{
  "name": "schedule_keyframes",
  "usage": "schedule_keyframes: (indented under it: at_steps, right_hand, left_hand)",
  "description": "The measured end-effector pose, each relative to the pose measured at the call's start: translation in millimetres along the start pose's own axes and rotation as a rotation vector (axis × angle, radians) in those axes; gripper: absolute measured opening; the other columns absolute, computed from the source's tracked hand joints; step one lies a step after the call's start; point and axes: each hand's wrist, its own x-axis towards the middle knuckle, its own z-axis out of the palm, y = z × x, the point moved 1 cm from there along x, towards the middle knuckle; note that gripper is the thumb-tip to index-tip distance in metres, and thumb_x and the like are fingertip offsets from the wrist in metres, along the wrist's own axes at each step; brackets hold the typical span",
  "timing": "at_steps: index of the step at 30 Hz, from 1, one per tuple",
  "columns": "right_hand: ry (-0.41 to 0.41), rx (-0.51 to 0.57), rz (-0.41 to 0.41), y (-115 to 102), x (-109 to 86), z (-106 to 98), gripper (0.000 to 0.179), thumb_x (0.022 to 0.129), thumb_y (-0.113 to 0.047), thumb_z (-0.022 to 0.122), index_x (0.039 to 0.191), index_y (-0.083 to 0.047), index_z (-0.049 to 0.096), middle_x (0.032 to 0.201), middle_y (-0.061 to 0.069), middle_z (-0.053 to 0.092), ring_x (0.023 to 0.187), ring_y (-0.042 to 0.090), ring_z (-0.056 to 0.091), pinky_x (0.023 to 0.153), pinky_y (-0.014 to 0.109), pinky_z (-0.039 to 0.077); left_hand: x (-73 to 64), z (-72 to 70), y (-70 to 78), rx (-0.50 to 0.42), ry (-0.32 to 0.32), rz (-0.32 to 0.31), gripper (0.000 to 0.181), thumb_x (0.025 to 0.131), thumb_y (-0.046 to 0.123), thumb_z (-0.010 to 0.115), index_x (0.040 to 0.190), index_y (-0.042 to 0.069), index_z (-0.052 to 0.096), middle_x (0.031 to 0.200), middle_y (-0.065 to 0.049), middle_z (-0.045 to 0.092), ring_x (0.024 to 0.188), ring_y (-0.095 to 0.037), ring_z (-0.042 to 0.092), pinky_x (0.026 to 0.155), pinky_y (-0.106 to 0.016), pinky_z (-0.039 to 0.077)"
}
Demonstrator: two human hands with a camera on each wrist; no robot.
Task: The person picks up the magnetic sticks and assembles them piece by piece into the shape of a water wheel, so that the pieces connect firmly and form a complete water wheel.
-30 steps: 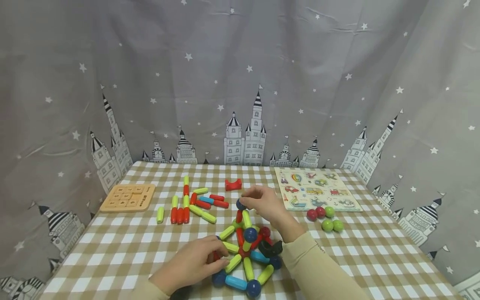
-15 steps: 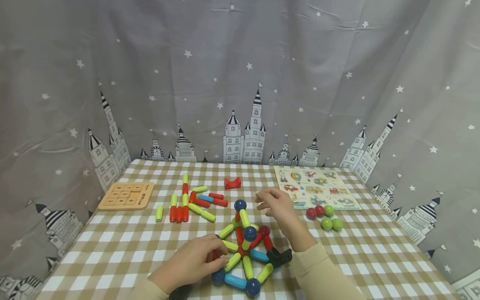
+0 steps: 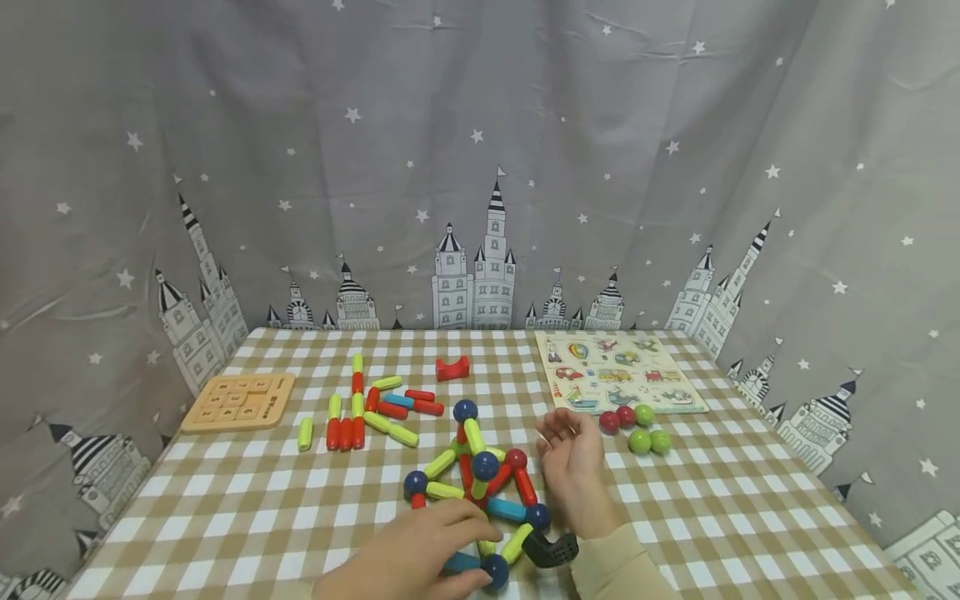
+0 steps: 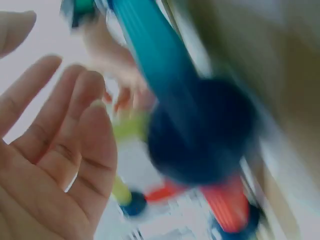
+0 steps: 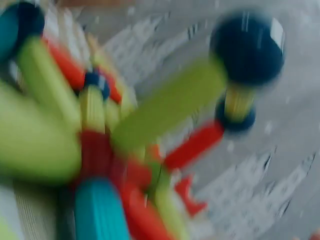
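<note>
A magnetic stick-and-ball structure [image 3: 480, 500] of green, red and light-blue rods joined by dark blue and red balls stands near the table's front. Its raised part carries a dark blue ball [image 3: 465, 410] at the top. My left hand [image 3: 420, 550] hovers over the near-left corner, hiding some rods; in the left wrist view its fingers are extended beside a blurred blue ball [image 4: 200, 132] and light-blue rod [image 4: 155, 50], gripping nothing. To the structure's right, my right hand [image 3: 573, 467] is raised with palm showing and fingers loosely bent, holding nothing.
Loose magnetic rods [image 3: 386, 408] lie behind the structure to the left, near a red curved block [image 3: 452, 368]. Red and green balls [image 3: 636, 425] sit at right before a picture puzzle board [image 3: 618, 375]. A wooden number puzzle [image 3: 238, 402] lies far left. A black device [image 3: 551, 550] is at my right wrist.
My right hand has let go of the top blue ball, moved right and nearer, and turned its palm into view. My left hand has left the left corner, moving right and nearer.
</note>
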Motion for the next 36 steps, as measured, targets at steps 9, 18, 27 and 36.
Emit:
schedule_keyframes:
  at_steps: [9, 18, 27, 36]
  right_hand:
    - [0.082, -0.013, -0.227, 12.0, -27.5, 36.4, 0.024, 0.101, -0.016, 0.041, 0.084, -0.011, 0.059, 0.080, 0.002, 0.062, 0.085, 0.022, 0.060, 0.076, 0.031, 0.040]
    - [-0.101, -0.797, -1.210, 21.3, -30.4, 42.8, 0.015, 0.093, 0.002, 0.053, 0.086, -0.004, 0.065, 0.087, 0.004, 0.065, 0.083, 0.017, 0.056, 0.076, 0.028, 0.044]
    - [-0.102, -0.638, -1.019, 12.2, -39.0, 49.9, 0.016, 0.094, 0.004, 0.050, 0.091, -0.002, 0.064, 0.089, 0.007, 0.066, 0.087, 0.019, 0.061, 0.075, 0.026, 0.049]
    - [-0.005, -0.660, -0.466, 9.9, -18.0, 33.7, 0.020, 0.098, -0.008, 0.051, 0.098, 0.002, 0.068, 0.097, 0.016, 0.072, 0.089, 0.019, 0.065, 0.077, 0.034, 0.050]
  left_hand:
    - [9.0, 12.2, 10.0, -0.208, -0.051, 0.065, 0.041, 0.105, 0.037, 0.058, 0.139, 0.013, 0.061, 0.121, 0.009, 0.068, 0.106, 0.002, 0.058, 0.091, -0.021, 0.052]
    - [7.9, 20.3, 8.9, -0.119, 0.103, 0.283, 0.026, 0.107, 0.024, 0.057, 0.127, 0.010, 0.064, 0.114, 0.001, 0.069, 0.104, -0.006, 0.061, 0.092, -0.016, 0.049]
    - [9.3, 23.5, 9.3, -0.154, 0.119, 0.292, 0.026, 0.107, 0.023, 0.057, 0.128, 0.010, 0.064, 0.117, 0.001, 0.069, 0.106, -0.006, 0.062, 0.093, -0.017, 0.049]
    - [5.3, 12.2, 4.0, -0.082, -0.040, -0.021, 0.038, 0.096, 0.041, 0.073, 0.127, 0.021, 0.068, 0.109, 0.011, 0.064, 0.098, 0.000, 0.055, 0.086, -0.021, 0.051]
